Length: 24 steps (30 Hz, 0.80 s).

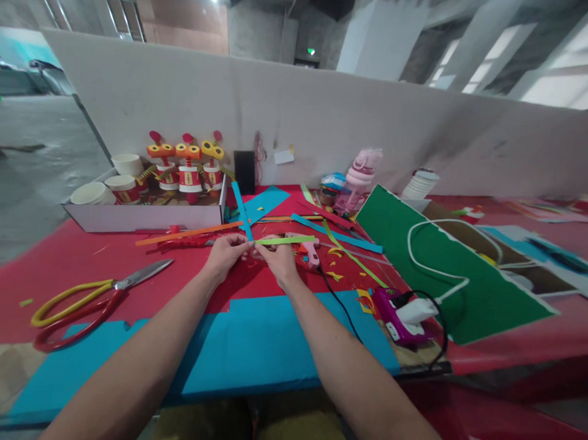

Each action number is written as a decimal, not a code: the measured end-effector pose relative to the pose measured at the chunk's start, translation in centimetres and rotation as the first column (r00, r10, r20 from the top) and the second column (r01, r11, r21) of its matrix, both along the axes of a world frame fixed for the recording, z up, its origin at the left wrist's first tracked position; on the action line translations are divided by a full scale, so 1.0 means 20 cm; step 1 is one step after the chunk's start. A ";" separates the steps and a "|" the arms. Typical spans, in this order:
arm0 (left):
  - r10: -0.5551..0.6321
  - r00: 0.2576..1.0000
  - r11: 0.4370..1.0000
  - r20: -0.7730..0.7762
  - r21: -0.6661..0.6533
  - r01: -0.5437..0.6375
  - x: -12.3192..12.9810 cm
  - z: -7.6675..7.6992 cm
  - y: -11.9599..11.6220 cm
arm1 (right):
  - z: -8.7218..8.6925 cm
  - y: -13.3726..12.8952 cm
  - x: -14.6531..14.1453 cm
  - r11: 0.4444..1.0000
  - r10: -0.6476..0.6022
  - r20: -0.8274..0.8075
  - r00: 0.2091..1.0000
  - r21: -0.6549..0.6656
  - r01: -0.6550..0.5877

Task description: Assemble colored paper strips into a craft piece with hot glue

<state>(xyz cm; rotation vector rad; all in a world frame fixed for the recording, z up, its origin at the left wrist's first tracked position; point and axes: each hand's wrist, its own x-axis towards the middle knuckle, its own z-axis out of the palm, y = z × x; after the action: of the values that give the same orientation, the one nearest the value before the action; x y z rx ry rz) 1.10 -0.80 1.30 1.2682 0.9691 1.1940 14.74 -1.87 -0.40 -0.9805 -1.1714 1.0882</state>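
Observation:
Both hands meet over the red-covered table, fingers pinched close together. My left hand (226,254) is closed on the lower end of a blue paper strip (241,207), which slants up and away. Between the fingers of my right hand (280,262) lies a light green paper strip (293,239), pointing right. The two strips meet at a corner by the fingertips; whether they are joined is hidden. Just right of my right hand rests a pink glue gun (311,252) with a black cord. Another blue strip (337,233) and an orange strip (189,233) lie nearby.
Large scissors (105,295) with yellow and red handles lie at left. A white box (146,217) holds cups and several paper-cup figures (189,168). Behind stands a pink bottle (359,177). At right are a purple power strip (401,317) and a green board (439,267).

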 end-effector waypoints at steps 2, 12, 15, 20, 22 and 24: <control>0.012 1.000 1.000 0.001 0.012 -0.012 -0.01 0.00 0.01 | 0.01 0.00 0.00 0.999 0.037 -0.034 0.999 0.000 -0.037; -0.047 0.999 0.999 0.027 0.026 0.046 -0.01 0.01 0.00 | 0.06 -0.04 0.00 0.977 0.111 -0.352 0.930 -0.132 -0.167; -0.057 0.998 0.998 0.042 0.025 0.056 -0.01 0.01 0.00 | 0.06 -0.06 0.01 0.972 0.142 -0.375 0.916 -0.122 -0.201; -0.056 0.997 0.998 0.045 0.028 0.055 -0.01 0.00 0.01 | 0.07 -0.06 0.01 0.965 0.187 -0.369 0.911 -0.104 -0.240; -0.059 0.997 0.998 0.048 0.031 0.057 -0.01 0.00 0.01 | 0.07 -0.06 0.02 0.964 0.192 -0.366 0.911 -0.104 -0.245; -0.061 0.997 0.998 0.050 0.035 0.059 -0.01 -0.01 0.02 | 0.07 -0.05 0.02 0.964 0.192 -0.370 0.909 -0.103 -0.246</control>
<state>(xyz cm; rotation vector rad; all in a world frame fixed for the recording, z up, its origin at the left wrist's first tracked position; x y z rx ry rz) 0.85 -0.49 1.13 1.2790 0.8712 1.1944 15.05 -2.95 0.90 -0.7300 -0.9242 1.4841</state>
